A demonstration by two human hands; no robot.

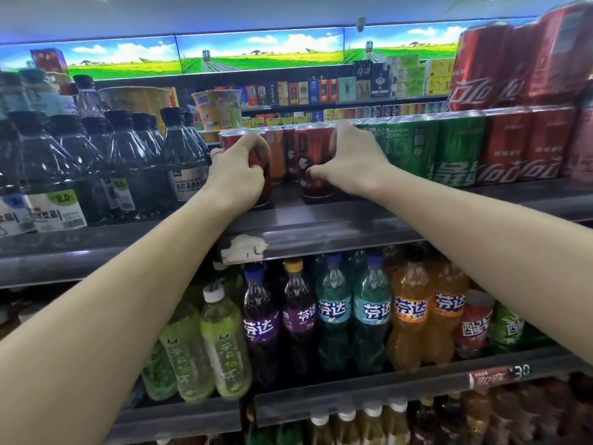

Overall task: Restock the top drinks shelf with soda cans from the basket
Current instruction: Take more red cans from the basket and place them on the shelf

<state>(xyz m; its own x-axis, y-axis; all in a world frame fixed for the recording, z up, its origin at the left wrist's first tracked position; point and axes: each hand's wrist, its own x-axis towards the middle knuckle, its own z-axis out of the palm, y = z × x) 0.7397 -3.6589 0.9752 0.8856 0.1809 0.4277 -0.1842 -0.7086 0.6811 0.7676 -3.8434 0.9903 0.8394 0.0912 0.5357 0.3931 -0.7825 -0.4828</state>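
Note:
Both my arms reach up to the top drinks shelf [321, 220]. My left hand [239, 175] grips a red soda can [232, 139] that stands at the shelf's front, fingers curled over its side. My right hand [353, 159] holds a dark red can [313, 142] beside it, thumb low on the front and fingers wrapped round the right side. Between and behind these two stand an orange can [276, 152] and another dark can. The basket is out of view.
Dark water bottles [134, 162] crowd the shelf to the left. Green cans [446, 149] and red cola cans [526, 146] fill the right, with a wrapped red cola pack [513, 59] stacked on top. Fanta and tea bottles [321, 316] fill the shelf below.

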